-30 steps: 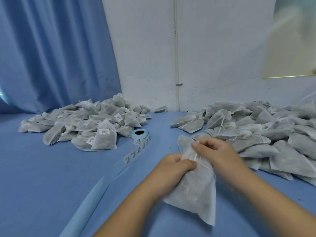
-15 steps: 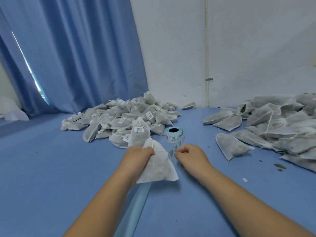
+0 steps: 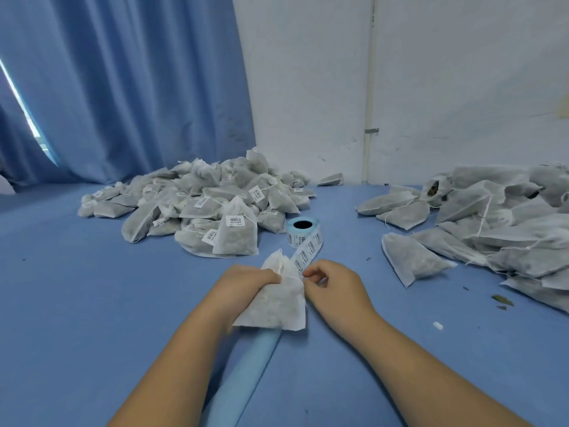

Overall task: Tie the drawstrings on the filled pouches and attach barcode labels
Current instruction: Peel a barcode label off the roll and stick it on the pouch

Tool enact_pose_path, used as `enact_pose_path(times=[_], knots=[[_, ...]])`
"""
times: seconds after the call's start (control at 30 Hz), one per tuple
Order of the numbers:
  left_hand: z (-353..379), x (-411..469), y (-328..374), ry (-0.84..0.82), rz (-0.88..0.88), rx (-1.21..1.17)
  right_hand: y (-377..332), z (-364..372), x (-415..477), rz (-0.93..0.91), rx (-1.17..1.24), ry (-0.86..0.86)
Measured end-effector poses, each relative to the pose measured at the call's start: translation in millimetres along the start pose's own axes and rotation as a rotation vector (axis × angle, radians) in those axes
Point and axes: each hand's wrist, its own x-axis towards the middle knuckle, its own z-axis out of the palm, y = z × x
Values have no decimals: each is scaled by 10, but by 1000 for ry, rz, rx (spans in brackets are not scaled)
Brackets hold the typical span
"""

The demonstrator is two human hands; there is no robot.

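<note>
nearest, a pale blue backing strip (image 3: 243, 371) lies on the blue table (image 3: 92, 318), running from the bottom edge up under the hands. above it the left hand (image 3: 246, 286) grips the filled pouch (image 3: 277, 303), fingers curled round its upper part just below the gathered neck. the pouch's long axis runs near to far: its flat bottom edge faces the person and its cinched top points away toward the label roll (image 3: 303, 231). the right hand (image 3: 334, 288) sits just beside the pouch's right edge, thumb and forefinger pinched on the end of the label strip (image 3: 304, 255) that trails from the roll. off to the right are a white scrap (image 3: 437, 326) and leaf bits (image 3: 502, 300), then a lone pouch (image 3: 412, 260) beside the unlabelled pile (image 3: 492, 226). left of the roll is the labelled pile (image 3: 215, 204), barcodes showing. behind stand a blue curtain (image 3: 123, 87) and a white wall (image 3: 462, 72) with a pipe (image 3: 368, 87).
</note>
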Motion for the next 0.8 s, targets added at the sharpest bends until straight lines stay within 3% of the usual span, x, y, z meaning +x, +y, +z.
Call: enact_pose_path(times=[0.17,0.43,0.8], knots=[[11,-43,-67,-101,-49,-307,-15,-2,-23,-82,-37,21],[56,34,-136,-113,-55,-425,-66,13,-75,-137,-91,-32],[44,123,-207,-232,-83,-411,-47,-22,-57,3,-17,-6]])
